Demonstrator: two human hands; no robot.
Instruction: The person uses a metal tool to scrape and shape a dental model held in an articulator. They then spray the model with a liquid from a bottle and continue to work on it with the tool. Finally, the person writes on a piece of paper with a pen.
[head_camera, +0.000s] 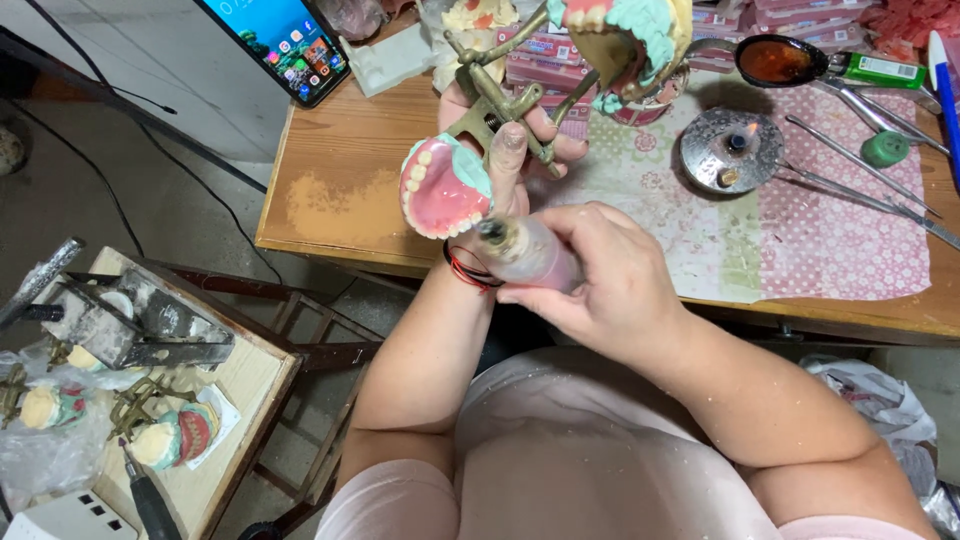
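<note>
Wooden bench (340, 190) behind: left hand (510, 135) clamps brass articulator (495, 110), denture (443, 187) teeth leftward; right hand (610, 275) wraps handpiece (525, 250), tip toward it.

A wooden table (340, 190) stands over a grey concrete floor (150, 200), beside a low side table (250, 385).

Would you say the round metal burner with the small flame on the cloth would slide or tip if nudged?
The burner looks low and wide, so it probably resists tipping. It sits on a patterned cloth, which likely limits sliding. Its lit flame makes any push risky, with metal tools lying beside it.
</note>
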